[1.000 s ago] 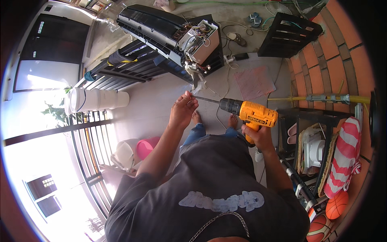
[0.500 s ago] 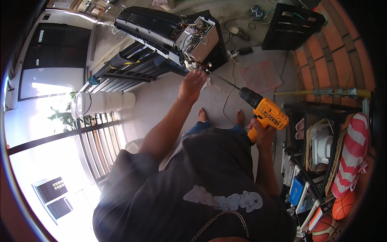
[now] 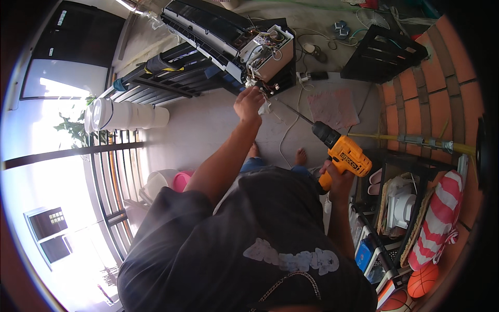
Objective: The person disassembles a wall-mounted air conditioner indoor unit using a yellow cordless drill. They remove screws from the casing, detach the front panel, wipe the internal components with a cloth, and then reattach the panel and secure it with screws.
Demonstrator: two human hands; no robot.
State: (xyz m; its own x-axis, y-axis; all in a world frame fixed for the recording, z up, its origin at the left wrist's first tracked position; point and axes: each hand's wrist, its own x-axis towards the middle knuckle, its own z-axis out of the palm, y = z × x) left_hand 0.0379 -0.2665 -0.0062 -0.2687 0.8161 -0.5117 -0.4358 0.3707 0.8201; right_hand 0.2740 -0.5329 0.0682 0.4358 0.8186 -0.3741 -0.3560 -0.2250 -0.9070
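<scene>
My right hand (image 3: 339,178) grips a yellow-and-black cordless drill (image 3: 351,156) by its handle. A long thin bit (image 3: 297,112) runs from the chuck toward the air conditioner indoor unit (image 3: 208,39), its tip a little short of the unit's near end. The unit's cover is off there, showing a wiring compartment (image 3: 271,54) full of loose wires and connectors. Stretched forward, my left hand (image 3: 249,105) has its fingers curled together against the white connectors (image 3: 252,82) at the lower corner. What lies between those fingertips is hidden.
Black slatted railing (image 3: 171,78) stands beside the unit. White buckets (image 3: 130,114) are at left. A pink cloth (image 3: 332,107) and cables lie on the floor. At right are a black rack (image 3: 400,161), a rolled red-and-white striped cloth (image 3: 437,213) and basketballs (image 3: 422,281) by a brick wall.
My left fingers, earlier stretched out at the wiring, are now curled in against it. The drill bit's tip has drawn back slightly from the unit. The whole view has shifted a little.
</scene>
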